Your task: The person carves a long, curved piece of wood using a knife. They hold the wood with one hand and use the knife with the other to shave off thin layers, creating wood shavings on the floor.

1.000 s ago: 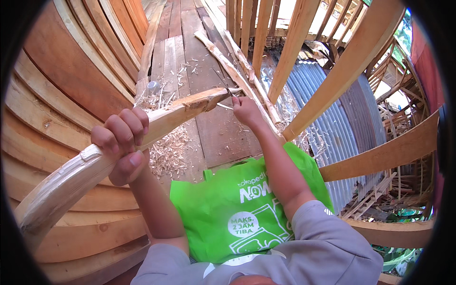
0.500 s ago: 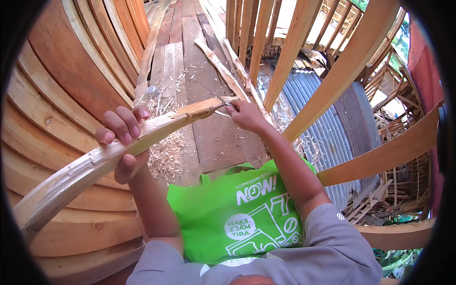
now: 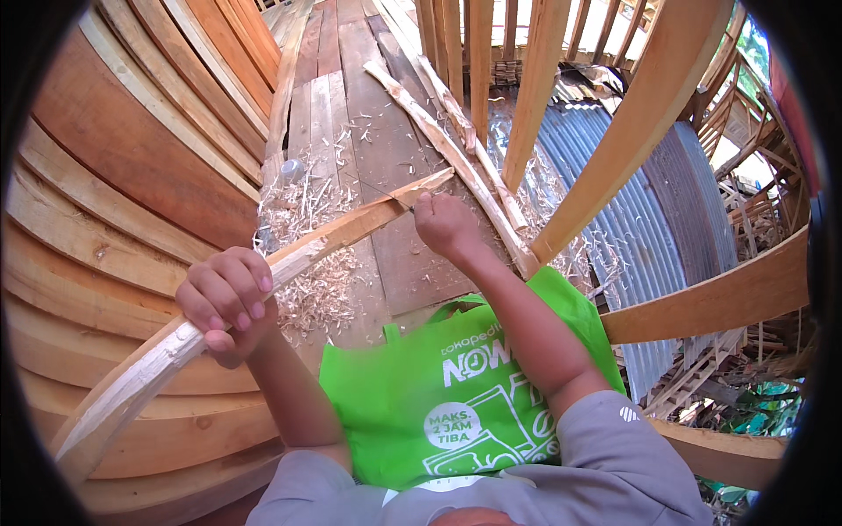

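A long, partly peeled wooden pole (image 3: pixel 326 244) slants across in front of me, from the lower left up to its pale cut tip near the middle. My left hand (image 3: pixel 230 302) is wrapped round it at mid-length, fingers closed. Near the far end, my right hand (image 3: pixel 449 226) is closed in a fist on a knife. The thin, dark knife (image 3: pixel 401 204) lies across the pole a little short of the tip; its handle is hidden in my fist. A green bag (image 3: pixel 421 394) with white print covers my lap under both forearms.
Wood shavings (image 3: pixel 320 294) are heaped on the plank floor (image 3: pixel 360 114) beyond the bag. Two peeled poles (image 3: pixel 456 162) lie to the right, beside upright wooden slats (image 3: pixel 535 96). Curved boards (image 3: pixel 114 184) line the left. A clear cup (image 3: pixel 292 169) stands among shavings; corrugated metal (image 3: pixel 605 193) lies beyond the slats.
My left hand has turned and wrapped more fully round the pole, rolling it. The knife now sits further back from the tip, with my right hand slightly lower. The view has shifted a little.
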Demonstrator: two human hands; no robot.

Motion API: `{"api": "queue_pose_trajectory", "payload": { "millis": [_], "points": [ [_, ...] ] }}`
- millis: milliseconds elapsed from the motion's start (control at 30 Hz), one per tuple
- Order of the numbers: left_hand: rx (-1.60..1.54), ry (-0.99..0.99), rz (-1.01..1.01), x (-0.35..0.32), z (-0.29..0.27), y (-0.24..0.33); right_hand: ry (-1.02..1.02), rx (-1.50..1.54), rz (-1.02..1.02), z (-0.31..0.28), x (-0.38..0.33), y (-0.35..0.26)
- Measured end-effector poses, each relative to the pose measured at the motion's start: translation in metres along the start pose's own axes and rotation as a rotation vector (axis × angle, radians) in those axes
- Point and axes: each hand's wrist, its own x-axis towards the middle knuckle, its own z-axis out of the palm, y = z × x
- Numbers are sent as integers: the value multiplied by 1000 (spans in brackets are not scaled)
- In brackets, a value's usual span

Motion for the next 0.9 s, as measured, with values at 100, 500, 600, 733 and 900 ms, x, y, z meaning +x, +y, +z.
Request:
{"api": "queue_pose_trajectory", "payload": {
  "millis": [100, 500, 600, 733, 900],
  "points": [
    [22, 18, 3, -2, -2, 1, -112, -117, 101, -23, -13, -21],
    [1, -94, -4, 2, -10, 2, -52, -123, 4, -24, -24, -45],
    [-5, -76, -11, 3, -5, -2, -67, -76, 29, -22, -14, -18],
    [24, -79, -7, 1, -11, 3, -44, -136, -48, -28, -29, -44],
    [-8, -75, -39, 5, -2, -1, 65, -40, -87, 2, 5, 20]
  ]
}}
